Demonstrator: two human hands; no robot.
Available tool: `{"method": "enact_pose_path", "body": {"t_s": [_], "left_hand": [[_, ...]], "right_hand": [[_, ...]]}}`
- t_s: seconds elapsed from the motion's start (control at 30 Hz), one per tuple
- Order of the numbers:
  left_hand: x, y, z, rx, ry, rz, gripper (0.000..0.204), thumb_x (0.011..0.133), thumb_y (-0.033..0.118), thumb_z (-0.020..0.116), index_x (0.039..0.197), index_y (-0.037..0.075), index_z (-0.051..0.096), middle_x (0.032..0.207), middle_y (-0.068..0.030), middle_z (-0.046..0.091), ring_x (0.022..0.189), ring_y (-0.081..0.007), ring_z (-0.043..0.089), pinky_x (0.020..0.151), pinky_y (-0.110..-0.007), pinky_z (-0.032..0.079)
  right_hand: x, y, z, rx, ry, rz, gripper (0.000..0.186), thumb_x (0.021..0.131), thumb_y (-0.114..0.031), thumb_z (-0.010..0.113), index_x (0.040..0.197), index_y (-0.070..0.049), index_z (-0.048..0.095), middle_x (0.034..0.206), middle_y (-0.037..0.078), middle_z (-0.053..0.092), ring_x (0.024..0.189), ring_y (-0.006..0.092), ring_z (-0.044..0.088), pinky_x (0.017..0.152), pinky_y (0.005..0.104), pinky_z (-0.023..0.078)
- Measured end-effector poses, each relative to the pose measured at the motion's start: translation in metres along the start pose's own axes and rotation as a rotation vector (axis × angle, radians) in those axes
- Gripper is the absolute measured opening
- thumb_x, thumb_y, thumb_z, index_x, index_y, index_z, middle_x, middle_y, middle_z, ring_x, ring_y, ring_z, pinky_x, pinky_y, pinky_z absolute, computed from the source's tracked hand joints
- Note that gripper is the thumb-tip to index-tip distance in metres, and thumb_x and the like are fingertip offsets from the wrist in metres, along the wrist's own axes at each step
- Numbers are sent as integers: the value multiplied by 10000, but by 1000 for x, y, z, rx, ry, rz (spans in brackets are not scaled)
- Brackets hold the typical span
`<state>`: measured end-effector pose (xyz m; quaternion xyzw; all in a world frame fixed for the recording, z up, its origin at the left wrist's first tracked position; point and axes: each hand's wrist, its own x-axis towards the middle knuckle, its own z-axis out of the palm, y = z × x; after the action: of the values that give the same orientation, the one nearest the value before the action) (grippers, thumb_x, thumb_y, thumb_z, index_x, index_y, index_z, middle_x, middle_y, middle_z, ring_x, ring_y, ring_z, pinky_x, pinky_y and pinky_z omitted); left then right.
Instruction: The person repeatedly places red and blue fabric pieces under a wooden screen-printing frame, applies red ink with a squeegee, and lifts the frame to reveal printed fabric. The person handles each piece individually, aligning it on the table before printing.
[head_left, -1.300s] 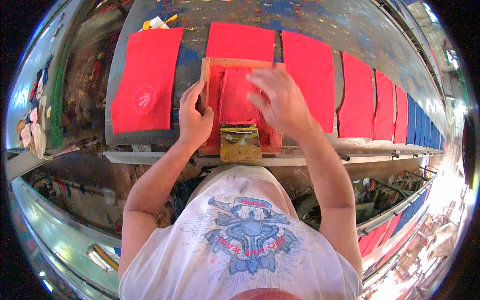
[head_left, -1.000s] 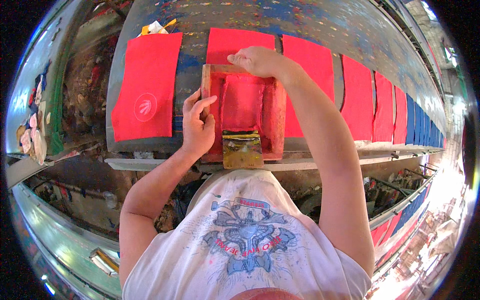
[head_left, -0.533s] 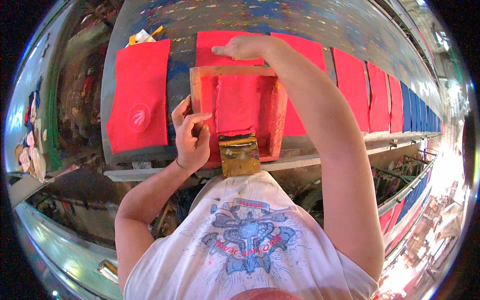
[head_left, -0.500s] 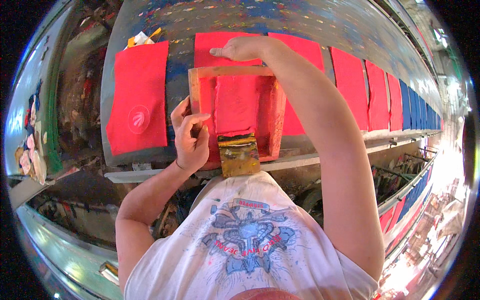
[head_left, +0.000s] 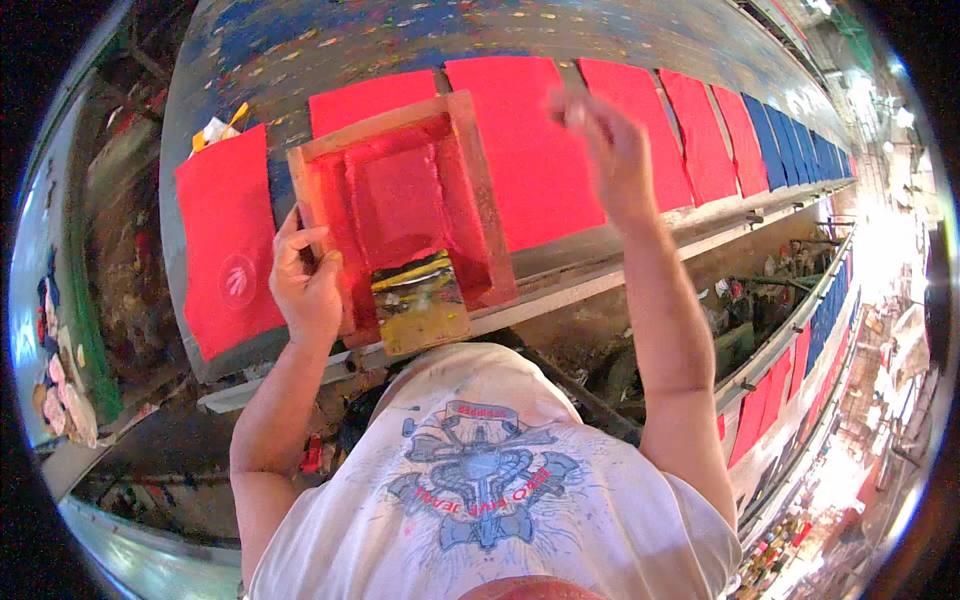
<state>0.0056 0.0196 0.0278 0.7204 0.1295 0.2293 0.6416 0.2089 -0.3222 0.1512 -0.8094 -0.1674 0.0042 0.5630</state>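
Observation:
My left hand [head_left: 306, 282] grips the left side of a wooden screen-printing frame [head_left: 476, 180], thumb and fingers closed on its edge. The frame is smeared red inside and lies tilted over one of the red cloth pieces [head_left: 370, 92]. A squeegee [head_left: 424, 318], its handle stained yellow and dark, rests at the frame's near end. My right hand [head_left: 612, 145] is raised over the red cloth [head_left: 525, 150] right of the frame, apart from it. Motion smears its fingers. Left of the frame lies a red cloth [head_left: 228, 240] bearing a pale round print.
More red cloths [head_left: 690, 130] and then blue ones [head_left: 765, 140] run along the long table [head_left: 340, 45] to the right. A pale rail [head_left: 590, 290] edges its near side. White and yellow scraps [head_left: 218, 130] lie at the far left; another table edge with cloths stands lower right.
My right hand has swung from beyond the frame's far edge to the right, above the neighbouring cloth. My left hand has closed on the frame's side. The view has turned.

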Motion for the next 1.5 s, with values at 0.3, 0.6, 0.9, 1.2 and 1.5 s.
{"method": "enact_pose_path", "body": {"t_s": [0.3, 0.6, 0.9, 1.2, 1.5], "left_hand": [[11, 13, 65, 35, 27, 78, 394, 910, -190, 709, 1222, 48, 736, 1700, -220, 540, 1568, -293, 543, 1274, -419, 453], [-25, 7, 201, 249, 2, 182, 300, 884, -111, 765, 1127, 58, 719, 1677, -225, 588, 1514, -348, 592, 1258, -460, 470], [-39, 0, 236, 186, 47, 100, 336, 865, -176, 746, 1106, 58, 750, 1656, -237, 601, 1485, -318, 625, 1166, -408, 537], [-40, -4, 239, 274, 56, 62, 287, 898, -142, 755, 1099, 62, 778, 1678, -284, 572, 1528, -329, 601, 1207, -424, 502], [-35, -7, 247, 301, 62, 57, 491, 872, -106, 744, 1335, 60, 746, 1587, -248, 648, 1420, -366, 663, 1172, -446, 539]], "right_hand": [[-153, 50, -9, 268, -214, 182, 551, 1166, -222, 698, 1629, 43, 563, 1521, 142, 682, 1411, 230, 638, 1216, 404, 487], [-140, 64, -108, -381, -222, 110, 540, 972, -161, 828, 1463, 13, 685, 1422, 255, 730, 1315, 459, 696, 1156, 510, 550], [-114, 89, -157, -430, -501, 131, 595, 1001, -191, 811, 1523, 33, 637, 1404, 262, 734, 1310, 463, 692, 1117, 516, 558], [-120, 84, -151, -673, -379, -59, 609, 980, -266, 832, 1522, -52, 654, 1459, 218, 701, 1329, 465, 668, 1137, 566, 537], [-129, 56, -113, -662, -622, -459, 479, 903, -83, 741, 1381, -103, 762, 1435, 136, 693, 1367, 360, 643, 1173, 526, 526]]}}
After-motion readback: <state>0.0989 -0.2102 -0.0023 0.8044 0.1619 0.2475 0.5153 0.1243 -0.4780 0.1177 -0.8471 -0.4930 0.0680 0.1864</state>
